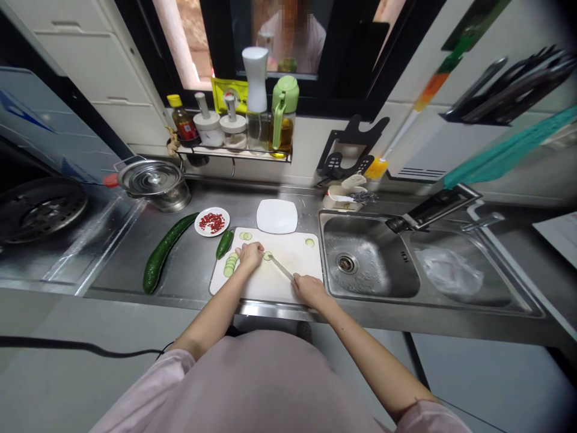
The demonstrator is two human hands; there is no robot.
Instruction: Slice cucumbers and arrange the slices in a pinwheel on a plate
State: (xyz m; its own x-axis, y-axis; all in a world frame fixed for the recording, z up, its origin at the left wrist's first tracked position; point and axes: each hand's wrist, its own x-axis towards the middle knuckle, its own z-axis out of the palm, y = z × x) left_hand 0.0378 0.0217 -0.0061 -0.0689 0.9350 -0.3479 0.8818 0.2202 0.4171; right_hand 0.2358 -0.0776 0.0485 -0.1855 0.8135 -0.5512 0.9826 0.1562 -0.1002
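Note:
On a white cutting board (295, 273) my left hand (250, 254) is curled down over the row of cucumber slices (231, 264), fingers closed on them. My right hand (307, 288) is wrapped round the handle of a knife (280, 267), whose blade points up-left to a slice beside my left fingers. A short cucumber end (224, 243) lies at the board's upper left corner. Loose slices (246, 236) rest at the board's far edge, and one more slice (309, 242) at its right corner.
A whole cucumber (161, 254) lies left of the board on the steel counter (189, 273). Behind are a small dish of red bits (211, 222) and a white plate (276, 216). A sink (369, 258) is to the right, a lidded pot (153, 180) and condiment shelf (234, 153) at the back.

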